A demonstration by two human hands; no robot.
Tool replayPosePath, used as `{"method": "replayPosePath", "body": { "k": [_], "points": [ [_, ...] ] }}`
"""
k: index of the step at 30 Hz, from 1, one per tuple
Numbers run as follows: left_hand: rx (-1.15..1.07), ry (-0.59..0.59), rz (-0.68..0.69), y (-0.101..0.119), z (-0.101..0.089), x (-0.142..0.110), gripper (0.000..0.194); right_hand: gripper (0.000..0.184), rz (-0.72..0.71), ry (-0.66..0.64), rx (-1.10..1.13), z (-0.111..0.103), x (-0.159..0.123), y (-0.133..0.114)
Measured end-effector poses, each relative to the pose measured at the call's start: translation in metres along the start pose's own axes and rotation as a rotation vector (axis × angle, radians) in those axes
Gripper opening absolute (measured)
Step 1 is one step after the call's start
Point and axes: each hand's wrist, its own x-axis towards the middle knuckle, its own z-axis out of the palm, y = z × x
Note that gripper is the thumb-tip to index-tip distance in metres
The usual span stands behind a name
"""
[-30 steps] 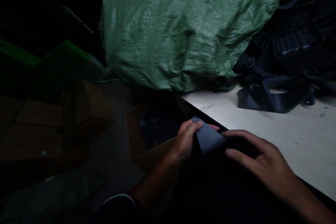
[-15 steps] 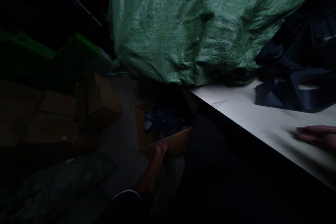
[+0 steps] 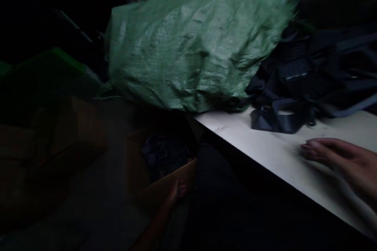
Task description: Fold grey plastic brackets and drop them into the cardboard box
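Note:
My right hand (image 3: 341, 159) hovers over the pale table (image 3: 265, 149) at the right, fingers stretched out and together, nothing in it. It is a short way from a black strap loop (image 3: 277, 119) lying on the table. My left hand (image 3: 177, 190) hangs low beside the near wall of an open cardboard box (image 3: 165, 188) on the floor. Its fingers are dim and partly hidden, and nothing shows in them. Dark strap pieces (image 3: 161, 153) lie inside the box.
A big green woven sack (image 3: 188, 47) lies on the table's far end. A heap of black straps and bags (image 3: 324, 66) fills the back right. Brown cartons (image 3: 53, 145) and a green bin (image 3: 53, 66) stand on the dark floor at the left.
A second ago both hands held a grey piece near the table edge. The left hand has dropped beside the box without it; the right hand has moved out over the table.

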Motion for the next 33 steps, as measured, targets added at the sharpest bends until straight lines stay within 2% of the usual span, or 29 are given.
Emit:
{"method": "replayPosePath", "body": {
  "k": [1,2,3,6,8,11,14,16,20,24,28,33],
  "points": [
    [0.008,-0.011,0.027,0.01,0.0,-0.001,0.033,0.053,0.052,-0.03,0.078,-0.003,0.002,-0.006],
    [0.016,-0.033,0.054,0.02,0.001,0.0,0.031,0.055,0.025,-0.024,0.112,-0.005,0.004,-0.01],
    [0.026,-0.057,0.075,0.03,0.003,0.001,0.03,0.053,-0.034,-0.011,0.066,-0.007,0.008,-0.014],
    [0.061,-0.114,0.118,0.061,0.016,0.002,0.03,0.045,-0.22,0.148,-0.244,-0.012,0.021,-0.02],
    [0.055,-0.155,0.216,0.08,0.028,-0.007,0.031,0.043,-0.3,0.195,-0.353,-0.011,0.028,-0.024],
    [0.048,-0.227,0.486,0.108,0.051,-0.039,0.045,0.049,-0.291,0.143,-0.335,0.002,0.035,-0.026],
    [0.125,-0.278,0.711,0.134,0.078,-0.089,0.062,0.057,-0.207,0.111,-0.284,0.025,0.038,-0.029],
    [0.219,-0.307,0.819,0.147,0.097,-0.126,0.069,0.053,-0.196,0.103,-0.263,0.043,0.038,-0.033],
    [0.469,-0.382,1.046,0.159,0.133,-0.192,0.064,0.045,-0.223,0.073,-0.237,0.072,0.036,-0.045],
    [0.617,-0.418,1.296,0.166,0.167,-0.238,0.058,0.04,-0.196,0.101,-0.25,0.085,0.037,-0.053],
    [0.746,-0.475,1.567,0.171,0.198,-0.263,0.052,0.043,-0.182,0.118,-0.288,0.082,0.03,-0.052],
    [0.997,-0.602,1.895,0.169,0.22,-0.267,0.052,0.058,-0.12,0.137,-0.305,0.065,0.006,-0.051]
  ]
}}
